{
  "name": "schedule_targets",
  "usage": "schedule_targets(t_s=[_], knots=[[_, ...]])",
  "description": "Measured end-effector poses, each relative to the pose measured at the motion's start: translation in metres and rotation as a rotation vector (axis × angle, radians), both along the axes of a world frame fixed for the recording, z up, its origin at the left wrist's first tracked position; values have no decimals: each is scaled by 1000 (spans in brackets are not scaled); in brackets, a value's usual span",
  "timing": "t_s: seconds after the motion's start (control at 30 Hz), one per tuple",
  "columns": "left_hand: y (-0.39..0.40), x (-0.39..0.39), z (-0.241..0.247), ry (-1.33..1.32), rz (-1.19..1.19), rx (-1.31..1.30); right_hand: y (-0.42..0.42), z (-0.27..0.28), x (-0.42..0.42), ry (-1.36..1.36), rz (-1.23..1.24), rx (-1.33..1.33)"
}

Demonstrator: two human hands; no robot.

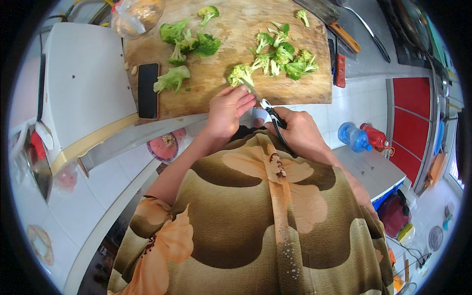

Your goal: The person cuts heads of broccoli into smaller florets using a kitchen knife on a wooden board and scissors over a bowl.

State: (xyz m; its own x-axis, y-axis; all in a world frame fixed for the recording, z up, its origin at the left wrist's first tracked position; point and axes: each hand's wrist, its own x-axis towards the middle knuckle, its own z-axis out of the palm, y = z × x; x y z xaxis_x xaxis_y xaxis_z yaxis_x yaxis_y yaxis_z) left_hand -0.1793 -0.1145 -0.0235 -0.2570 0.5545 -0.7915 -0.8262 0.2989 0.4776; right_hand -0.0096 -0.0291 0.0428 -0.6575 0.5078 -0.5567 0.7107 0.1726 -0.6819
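Note:
My right hand [295,127] is closed around the black-and-white handles of kitchen scissors [266,105], whose blades point up and left into a broccoli floret [240,73]. That floret is at the fingertips of my left hand [230,108], near the front edge of a wooden cutting board [228,40]. Small broccoli florets [284,55] lie in a loose group on the board's right side. Larger broccoli pieces [177,31] rest at the left, with a pale-stemmed broccoli piece [172,78] nearer to me. How firmly my left fingers grip the floret is hard to see.
A black smartphone [148,91] lies on the board's left edge beside garlic cloves [134,70]. A plastic-wrapped bundle [136,16] stands at the back left. On the right are a cleaver with a wooden handle [344,37] and a red-handled tool [340,70]. Below stands a white cabinet [365,171].

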Motion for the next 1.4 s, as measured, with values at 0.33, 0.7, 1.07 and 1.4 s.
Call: schedule_targets(t_s=[0.33, 0.7, 1.07, 1.4], knots=[[-3, -20, 5, -1, 66, 38, 34, 31, 18, 92, -267, -395], [8, -5, 47, -25, -173, 168, 21, -12, -46, 528, -546, -249], [-20, -24, 35, -68, -163, 153, 31, -12, -42, 518, -576, -374], [-24, -22, 23, -77, -46, 302, 21, -17, -52, 558, -607, -598]])
